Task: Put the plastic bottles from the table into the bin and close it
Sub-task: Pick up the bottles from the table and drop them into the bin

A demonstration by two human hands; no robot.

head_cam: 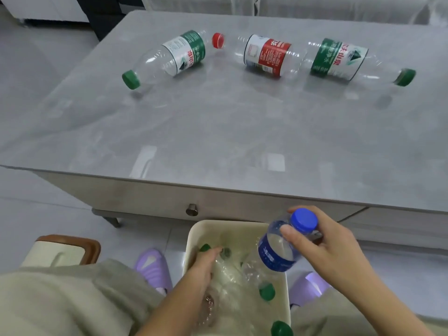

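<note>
Holding blue-capped bottle tilted, cap up-right, right grip closed; left grip unclear

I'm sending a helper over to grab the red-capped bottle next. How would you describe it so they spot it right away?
On the grey table, three empty bottles lie in a row along the far side. Take the middle bottle, lying on its side between two green-labelled ones. It alone has a red cap and a red-and-white label; its neighbours have green caps.

Bright, even indoor light with soft shadows. The glossy grey marble-look tabletop carries pale rectangular reflections near its front edge. Wide-angle bending curves the frame's edges; the lower centre is smeared by motion blur.
</note>
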